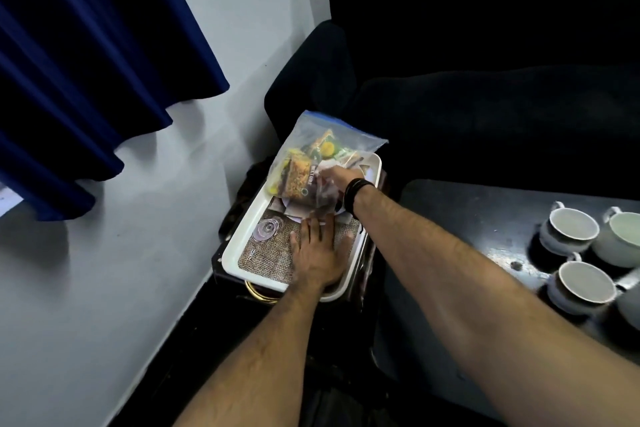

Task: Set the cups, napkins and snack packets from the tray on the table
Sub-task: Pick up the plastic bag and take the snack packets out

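Left hand flat — right hand in bag.

**Inventory by count: tray and table**

Tray: one, white, with a burlap-print base.
Clear zip bag: one, on the far half of the tray. It holds several snack packets; their exact number cannot be told through the plastic.
Cups: three in full view on the dark table right of the tray; a fourth shape is cut by the frame edge.
Hands: two, both over the tray.
Wristband: one.
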